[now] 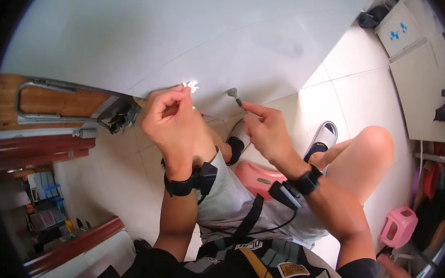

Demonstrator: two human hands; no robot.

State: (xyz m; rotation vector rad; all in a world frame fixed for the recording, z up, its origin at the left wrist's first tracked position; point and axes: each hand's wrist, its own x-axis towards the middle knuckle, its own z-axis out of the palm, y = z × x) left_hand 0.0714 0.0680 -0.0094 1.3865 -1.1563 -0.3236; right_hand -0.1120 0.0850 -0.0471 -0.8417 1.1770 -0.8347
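Note:
My left hand (pixel 170 117) is raised at the near edge of a white tabletop (pixel 199 29), its fingers pinched on a small crumpled white piece (pixel 191 86) that looks like tissue or film. To its right, my right hand (pixel 268 132) grips a slim tool (pixel 234 96) by its dark handle. The tool has a small, rounded, metallic grey head, and I cannot tell its exact kind. That head is close to the table's near edge, pointing up and left toward the white piece without touching it. Both wrists wear black bands with small boxes.
Under me is a pink stool (pixel 253 178) on the tiled floor. Another pink stool (pixel 399 227) stands at the right, below a white cabinet (pixel 427 83). At the left are a folded metal-framed wooden piece (pixel 44 103) and red-brown furniture (pixel 41 146). A thin black cable crosses my lap.

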